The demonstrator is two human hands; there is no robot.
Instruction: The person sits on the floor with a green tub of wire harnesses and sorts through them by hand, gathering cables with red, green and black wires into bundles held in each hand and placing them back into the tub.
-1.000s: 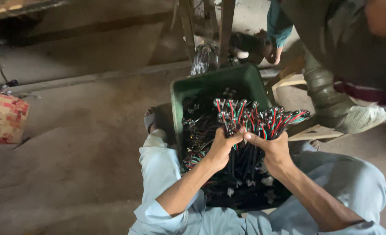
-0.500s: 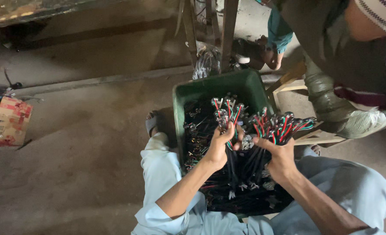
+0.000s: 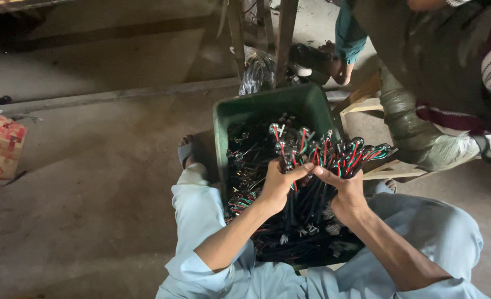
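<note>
bundle of black cables [image 3: 312, 194] centre frame, long axis running up-down, red-green wire ends fanned toward upper right | left hand [image 3: 278, 180] and right hand [image 3: 342, 188] both clasped around it, equally near | over green bin [image 3: 256, 108]

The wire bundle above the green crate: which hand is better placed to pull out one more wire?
Probably the left hand: its fingers pinch the wire bundle lightly at the top, while the right hand clasps the bundle's bulk over the green crate.
</note>
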